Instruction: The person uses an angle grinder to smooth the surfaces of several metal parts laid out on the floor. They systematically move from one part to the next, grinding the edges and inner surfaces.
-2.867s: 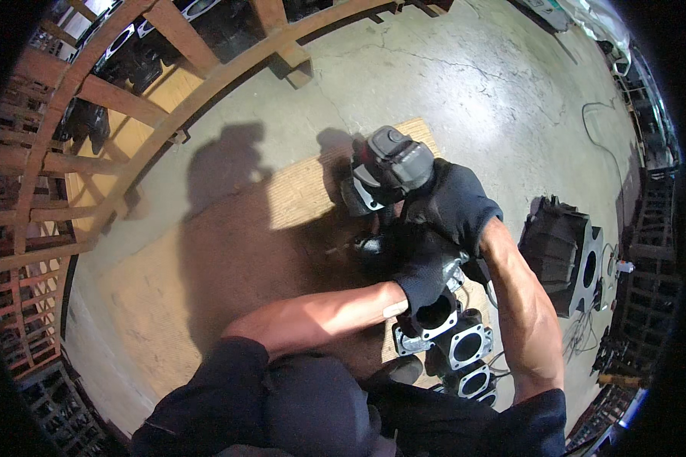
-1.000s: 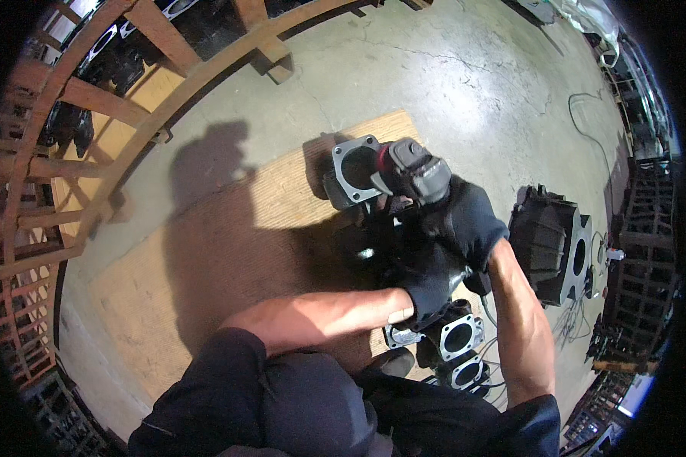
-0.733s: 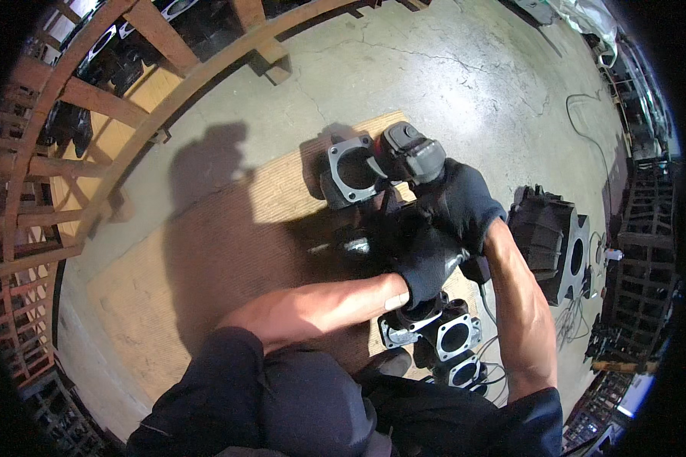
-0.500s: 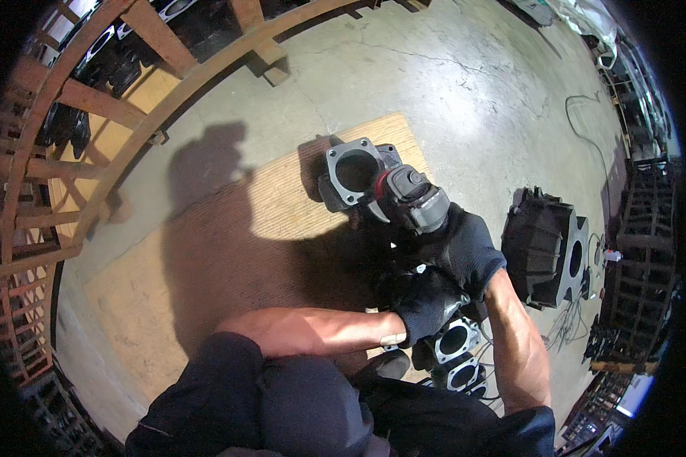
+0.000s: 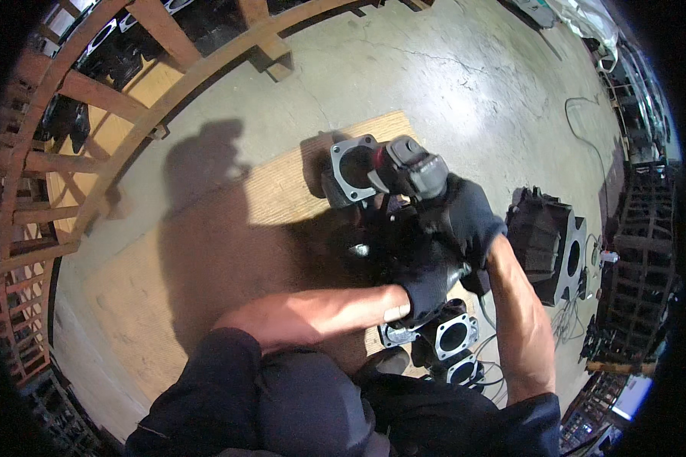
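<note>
So, from where I stood, the step in hand looked like two-handed tool work right over a flange (image 5: 346, 181), which seemed to rest near the far end of the board (image 5: 286, 194) on the floor (image 5: 465, 99). The right hand (image 5: 471, 221) had its fingers wrapped round the grey tool (image 5: 413, 169), or that's how I read it, tips hidden. The left hand (image 5: 425, 288) was bunched up close by, deep in shade, so I couldn't tell what those fingers held, if anything. The tool overlapped the bore's right side from my angle; no clue whether they touched. I'd say the next move called for a steady grip and a better look at that rim, since the tool hid a good bit of it. More flanges (image 5: 453, 337) crowded in just below the left hand, and a cable (image 5: 486, 314) ran near the right forearm (image 5: 520, 324), easy to snag imo. A big finned housing (image 5: 537, 244) sat well off to the right, and a brown rack (image 5: 103, 100) filled the left.
</note>
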Motion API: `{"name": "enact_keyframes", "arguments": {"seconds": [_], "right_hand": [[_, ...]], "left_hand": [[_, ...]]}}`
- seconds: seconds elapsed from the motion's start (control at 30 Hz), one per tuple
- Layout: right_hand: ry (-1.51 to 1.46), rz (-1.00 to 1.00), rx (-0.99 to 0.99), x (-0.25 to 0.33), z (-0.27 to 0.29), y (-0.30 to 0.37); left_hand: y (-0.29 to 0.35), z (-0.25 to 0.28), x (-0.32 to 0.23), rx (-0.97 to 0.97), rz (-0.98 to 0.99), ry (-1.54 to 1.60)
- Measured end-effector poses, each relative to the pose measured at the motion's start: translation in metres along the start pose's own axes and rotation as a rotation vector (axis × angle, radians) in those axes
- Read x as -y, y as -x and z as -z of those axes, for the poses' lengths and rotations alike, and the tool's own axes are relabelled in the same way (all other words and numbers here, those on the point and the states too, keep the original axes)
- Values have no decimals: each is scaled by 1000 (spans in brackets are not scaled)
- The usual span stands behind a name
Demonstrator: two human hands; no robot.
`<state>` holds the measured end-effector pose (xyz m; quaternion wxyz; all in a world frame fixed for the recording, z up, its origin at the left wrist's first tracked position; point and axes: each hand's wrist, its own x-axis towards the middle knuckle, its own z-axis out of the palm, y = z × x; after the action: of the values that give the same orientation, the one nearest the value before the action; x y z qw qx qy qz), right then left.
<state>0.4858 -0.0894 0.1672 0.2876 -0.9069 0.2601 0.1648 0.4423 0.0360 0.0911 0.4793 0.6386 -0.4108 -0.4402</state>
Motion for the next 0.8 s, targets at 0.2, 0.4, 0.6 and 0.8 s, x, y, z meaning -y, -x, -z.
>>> {"name": "enact_keyframes", "arguments": {"seconds": [0.2, 0.4, 0.6, 0.8], "right_hand": [[-33, -52, 38, -14, -17, 45], [2, -31, 37, -9, -8, 20], [-44, -5, 34, -3, -4, -4], [16, -44, 100, -5, -24, 37]], "left_hand": [[22, -57, 23, -49, -70, 200], [12, -16, 0, 162, 151, 407], [3, 23, -17, 134, 190, 207], [26, -70, 53, -28, 28, 374]]}}
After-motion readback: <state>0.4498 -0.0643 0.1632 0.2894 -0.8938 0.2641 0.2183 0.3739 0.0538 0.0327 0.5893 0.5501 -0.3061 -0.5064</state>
